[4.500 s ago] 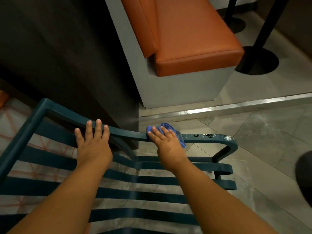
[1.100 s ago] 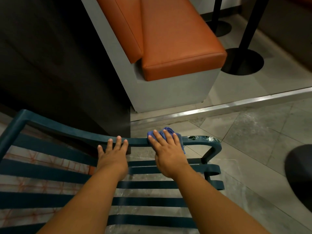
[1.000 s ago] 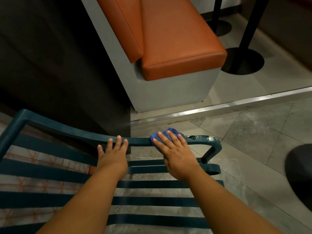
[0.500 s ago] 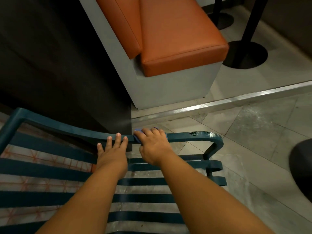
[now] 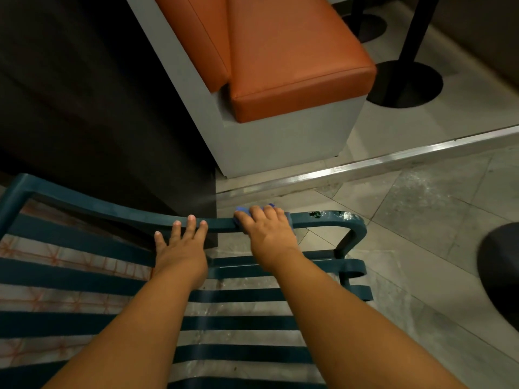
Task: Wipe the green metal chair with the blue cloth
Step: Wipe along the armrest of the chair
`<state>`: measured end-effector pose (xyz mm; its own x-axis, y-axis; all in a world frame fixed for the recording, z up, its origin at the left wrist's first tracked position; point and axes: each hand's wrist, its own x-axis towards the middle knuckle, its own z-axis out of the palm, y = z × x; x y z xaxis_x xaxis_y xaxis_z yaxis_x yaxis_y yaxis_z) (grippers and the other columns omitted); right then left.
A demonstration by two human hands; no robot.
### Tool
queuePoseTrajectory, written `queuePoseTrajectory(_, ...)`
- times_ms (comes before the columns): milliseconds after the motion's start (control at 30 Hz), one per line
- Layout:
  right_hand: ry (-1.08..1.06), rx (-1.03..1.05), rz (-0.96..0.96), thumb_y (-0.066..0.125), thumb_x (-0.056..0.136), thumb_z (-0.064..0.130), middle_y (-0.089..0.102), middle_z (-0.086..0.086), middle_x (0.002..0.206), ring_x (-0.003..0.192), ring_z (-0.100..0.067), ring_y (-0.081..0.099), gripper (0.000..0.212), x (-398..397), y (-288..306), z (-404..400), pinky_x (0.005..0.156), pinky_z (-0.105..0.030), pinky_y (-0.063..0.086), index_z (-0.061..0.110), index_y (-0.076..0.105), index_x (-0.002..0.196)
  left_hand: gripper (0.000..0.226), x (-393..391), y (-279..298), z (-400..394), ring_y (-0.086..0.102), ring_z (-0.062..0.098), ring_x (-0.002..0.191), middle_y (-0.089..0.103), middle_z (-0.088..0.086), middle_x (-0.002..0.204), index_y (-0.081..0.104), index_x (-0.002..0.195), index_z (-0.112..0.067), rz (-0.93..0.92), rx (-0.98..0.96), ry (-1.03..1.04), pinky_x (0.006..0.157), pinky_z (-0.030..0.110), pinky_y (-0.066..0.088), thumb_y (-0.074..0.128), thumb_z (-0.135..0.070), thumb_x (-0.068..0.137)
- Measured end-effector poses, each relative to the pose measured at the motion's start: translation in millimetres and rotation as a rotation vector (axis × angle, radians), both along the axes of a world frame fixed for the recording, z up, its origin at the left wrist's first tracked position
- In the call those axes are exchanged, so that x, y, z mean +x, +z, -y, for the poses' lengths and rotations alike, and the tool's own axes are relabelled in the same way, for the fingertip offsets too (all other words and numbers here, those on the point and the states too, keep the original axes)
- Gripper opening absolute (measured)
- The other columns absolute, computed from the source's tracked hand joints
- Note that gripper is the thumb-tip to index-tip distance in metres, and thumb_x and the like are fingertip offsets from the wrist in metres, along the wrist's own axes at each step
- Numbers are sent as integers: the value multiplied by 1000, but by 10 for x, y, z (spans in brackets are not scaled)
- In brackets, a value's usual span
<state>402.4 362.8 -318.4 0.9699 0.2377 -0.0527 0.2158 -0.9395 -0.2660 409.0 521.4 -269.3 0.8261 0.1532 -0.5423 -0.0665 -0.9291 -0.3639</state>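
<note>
Ahead of us we see an orange padded bench on a grey base, set against a dark panel wall. A metal threshold strip crosses the floor, dividing pale tiles beyond from mottled grey tiles nearer us. Two black poles rise from round black bases at upper right. The light is dim and warm.

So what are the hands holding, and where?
The right hand presses the blue cloth onto the chair's top rail, covering most of it. The left hand holds nothing; it rests flat on that rail.
</note>
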Motion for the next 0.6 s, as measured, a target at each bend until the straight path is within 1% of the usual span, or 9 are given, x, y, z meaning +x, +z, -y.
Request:
queuePoseTrajectory(67,-34,90,-59,61,84,6,37,-7,144,135,-31,29,77,-44,89,203,116,-45,19,27,23,148,106,-3,2,-6,-21,28,143,-31,-1,154,-19,147,-30,-2,-26,14,113,61,-7,61,-4,82)
queuePoseTrajectory(133,-75,258,-107,59,84,1,43,-4,139,128,-27,36,74,-23,233,365,111,-42,30,29,30,146,106,-29,-17,22,-23,30,142,-33,1,152,-22,146,-28,9,-33,40,111,63,-8,61,-9,84)
queuePoseTrajectory(200,-147,387,-61,57,86,0,45,-2,137,122,-24,40,72,-17,346,512,105,-40,37,32,30,145,108,-80,-55,103,-27,32,140,-38,2,150,-26,144,-28,32,-68,57,109,65,-9,63,-13,83)
queuePoseTrajectory(233,-179,381,8,56,88,3,44,-1,139,123,-24,39,69,-36,360,578,105,-40,35,32,30,146,110,-117,-81,175,-29,32,139,-41,2,148,-28,142,-30,53,-106,40,108,65,-10,63,-13,83)
queuePoseTrajectory(300,-225,277,114,54,90,14,37,1,148,133,-25,31,64,-109,295,680,112,-44,21,33,30,146,111,-186,-118,384,-32,30,138,-43,0,146,-31,140,-35,97,-190,-48,109,65,-12,60,-8,82)
queuePoseTrajectory(367,-197,159,65,49,93,26,23,2,157,144,-28,13,60,-183,149,705,116,-53,0,37,26,147,109,-216,-140,637,-33,27,138,-41,-3,147,-30,140,-37,114,-252,-117,110,63,-12,55,-3,81)
queuePoseTrajectory(433,-126,97,1,39,97,35,9,5,161,147,-27,-2,57,-261,-21,690,114,-56,-12,41,16,149,104,-199,-159,861,-30,26,140,-37,-5,150,-27,142,-37,96,-281,-146,110,62,-12,52,-3,83)
queuePoseTrajectory(500,-96,89,18,31,99,40,8,7,161,148,-25,-4,54,-331,-139,743,114,-54,-13,43,11,149,99,-154,-170,1015,-24,26,142,-31,-5,153,-24,144,-36,55,-282,-156,110,62,-12,50,-6,86)
queuePoseTrajectory(600,-145,109,37,28,99,45,17,6,159,147,-25,5,51,-348,-173,860,117,-51,-7,43,15,148,96,-77,-170,1107,-18,29,144,-26,-2,156,-23,144,-36,-11,-283,-142,111,61,-11,49,-6,87)
